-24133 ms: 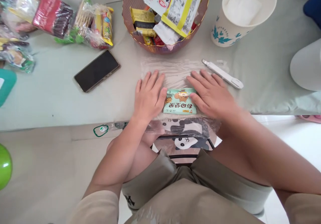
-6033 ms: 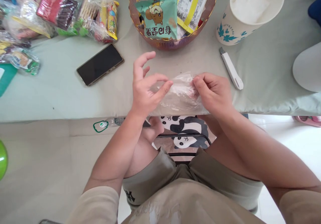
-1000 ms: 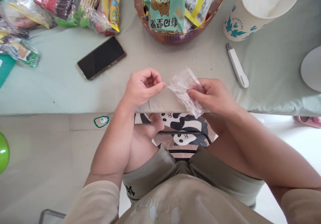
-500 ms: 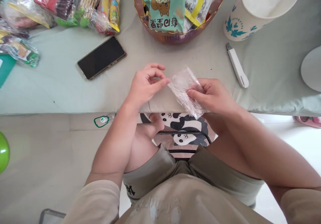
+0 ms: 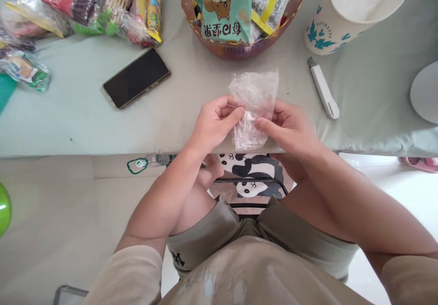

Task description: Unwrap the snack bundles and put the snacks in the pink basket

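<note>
Between my two hands is a crumpled clear plastic bag, held over the near edge of the table. My left hand pinches its left side between thumb and fingers. On the other side, my right hand grips the bag with the thumb in front and the fingers behind it, partly hidden. A white utility knife lies to the right of my right hand. To the left of my left hand rests a dark smartphone.
A ribbed amber bowl of snack packets stands at the back middle. Right of it is a paper bin with white plastic inside. Wrapped snacks are heaped at the back left. A white round object sits at the right edge.
My left hand has moved right and taken hold of the bag's left side. The bag has turned more upright and now spreads further up over the table.
</note>
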`<state>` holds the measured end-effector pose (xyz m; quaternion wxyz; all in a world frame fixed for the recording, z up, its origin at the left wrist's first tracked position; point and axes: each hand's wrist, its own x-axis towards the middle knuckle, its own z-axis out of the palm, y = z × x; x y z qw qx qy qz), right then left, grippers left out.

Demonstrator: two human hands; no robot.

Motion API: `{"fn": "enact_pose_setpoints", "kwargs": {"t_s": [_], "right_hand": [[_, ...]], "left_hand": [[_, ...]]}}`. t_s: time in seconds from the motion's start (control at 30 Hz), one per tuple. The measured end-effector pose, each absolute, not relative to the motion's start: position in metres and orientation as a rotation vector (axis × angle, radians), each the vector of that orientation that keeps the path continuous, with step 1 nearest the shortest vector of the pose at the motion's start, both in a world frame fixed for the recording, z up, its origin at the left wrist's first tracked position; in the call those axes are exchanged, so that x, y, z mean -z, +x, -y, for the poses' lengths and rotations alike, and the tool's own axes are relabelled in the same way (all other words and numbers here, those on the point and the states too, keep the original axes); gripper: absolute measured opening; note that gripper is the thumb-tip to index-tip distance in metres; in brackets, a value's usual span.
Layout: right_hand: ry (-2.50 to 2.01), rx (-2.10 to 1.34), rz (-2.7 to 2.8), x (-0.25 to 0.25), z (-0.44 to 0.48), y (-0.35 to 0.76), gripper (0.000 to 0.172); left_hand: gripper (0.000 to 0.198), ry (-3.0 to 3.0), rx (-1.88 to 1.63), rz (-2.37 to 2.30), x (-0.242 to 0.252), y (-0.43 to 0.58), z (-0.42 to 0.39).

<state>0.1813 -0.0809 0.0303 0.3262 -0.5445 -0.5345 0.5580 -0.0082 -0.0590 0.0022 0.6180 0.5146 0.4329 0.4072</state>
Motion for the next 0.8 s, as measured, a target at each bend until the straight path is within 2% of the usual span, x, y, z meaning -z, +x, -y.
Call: {"fn": "enact_pose_setpoints", "kwargs": {"t_s": [0.37, 0.5, 0.63, 0.73, 0.8], "right_hand": [[-1.186, -1.384, 1.404, -0.012, 0.082, 0.189, 0.033], [-1.151, -1.399, 1.348, -0.012, 0.084, 0.189, 0.024], [-1.161, -1.48, 1.217, -0.012, 0.082, 0.188, 0.02], [-1.172, -1.463, 1.198, -0.01, 0.081, 0.188, 0.023], [-1.22, -1.391, 1.267, -0.009, 0.081, 0.185, 0.018]], "left_hand": [[0.038, 1.159, -0.972, -0.886, -0.004, -0.015, 0.058], [0.037, 1.107, -1.007, -0.814, -0.003, -0.016, 0.055], [0.023, 1.045, -0.978, -0.781, -0.004, -0.019, 0.054], [0.03, 1.032, -0.899, -0.76, -0.007, -0.02, 0.056], [0.031, 1.08, -0.89, -0.792, -0.008, -0.017, 0.057]]}}
